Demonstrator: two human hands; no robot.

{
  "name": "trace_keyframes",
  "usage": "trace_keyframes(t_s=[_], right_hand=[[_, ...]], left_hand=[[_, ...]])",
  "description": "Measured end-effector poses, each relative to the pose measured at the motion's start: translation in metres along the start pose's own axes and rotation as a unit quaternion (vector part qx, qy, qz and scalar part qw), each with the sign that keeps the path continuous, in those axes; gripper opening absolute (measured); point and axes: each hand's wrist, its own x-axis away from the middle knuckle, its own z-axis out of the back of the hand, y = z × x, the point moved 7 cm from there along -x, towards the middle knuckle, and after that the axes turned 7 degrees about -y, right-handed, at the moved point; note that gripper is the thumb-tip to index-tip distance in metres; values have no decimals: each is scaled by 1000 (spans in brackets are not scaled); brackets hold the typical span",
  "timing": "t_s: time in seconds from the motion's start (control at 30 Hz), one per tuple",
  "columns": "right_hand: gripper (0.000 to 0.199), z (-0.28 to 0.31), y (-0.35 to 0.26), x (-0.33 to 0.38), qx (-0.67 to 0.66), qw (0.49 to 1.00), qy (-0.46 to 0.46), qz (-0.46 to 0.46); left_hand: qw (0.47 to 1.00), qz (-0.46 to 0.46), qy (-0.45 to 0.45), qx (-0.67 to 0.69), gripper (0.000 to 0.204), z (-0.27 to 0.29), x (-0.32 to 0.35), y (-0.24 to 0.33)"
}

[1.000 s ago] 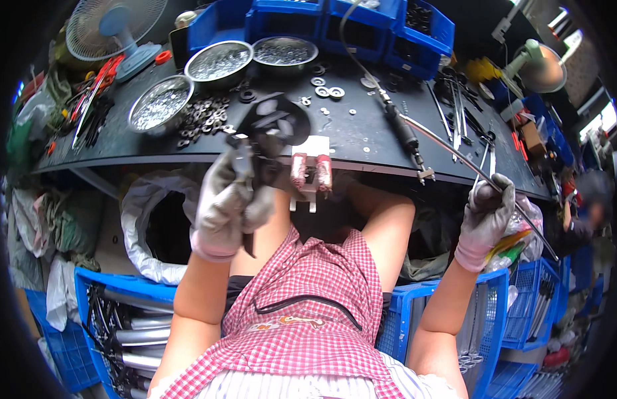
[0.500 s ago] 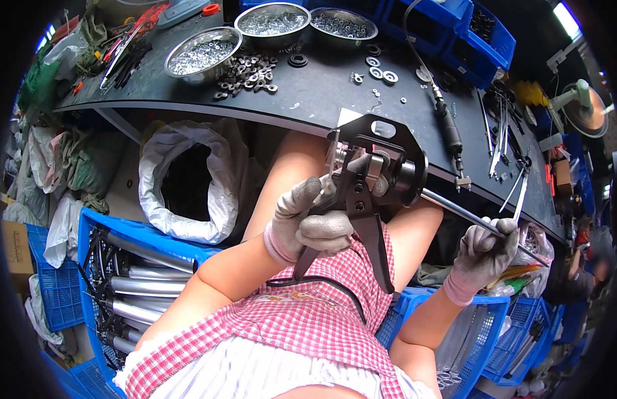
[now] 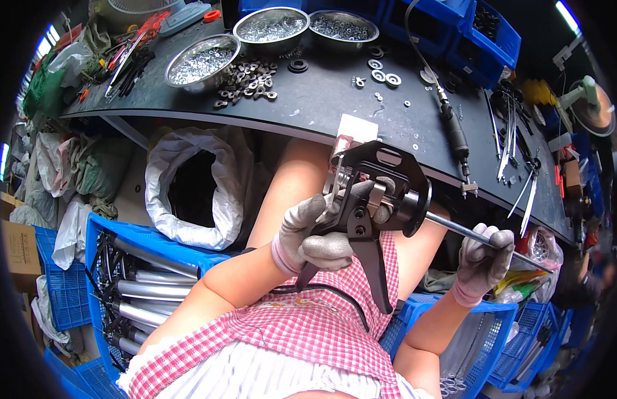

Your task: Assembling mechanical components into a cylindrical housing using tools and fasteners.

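Observation:
Over my lap is a black caulking gun with a long trigger handle, a bracket-like end plate and a round black collar. My gloved left hand is closed around its body beside the handle. A steel rod runs out of the collar toward the lower right. My gloved right hand grips this rod near its far end, fingers curled over it. Part of the gun's mechanism is hidden behind my left fingers.
Steel bowls of small metal parts stand at the back of the dark bench, near loose washers. A power screwdriver lies right of centre. A blue crate of silver tubes sits left, below a white sack.
The caulking gun has dropped a little toward my lap, baring more of a white patch at the bench edge. Both hands keep their grips. The whole view has shifted slightly.

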Motion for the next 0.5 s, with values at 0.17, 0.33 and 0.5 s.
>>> trace_keyframes(t_s=[0.17, 0.33, 0.5], right_hand=[[35, 7, -8, 5, 39, 999, -1, -19], [38, -4, -24, 2, 163, 978, -127, 31], [31, -23, -16, 3, 82, 972, -215, -34]], left_hand=[[993, -23, 76, -88, 60, 12, 18, 5], [990, 1, 139, -39, 55, 9, 18, 5], [980, -1, 199, -31, 53, 8, 17, 4]])
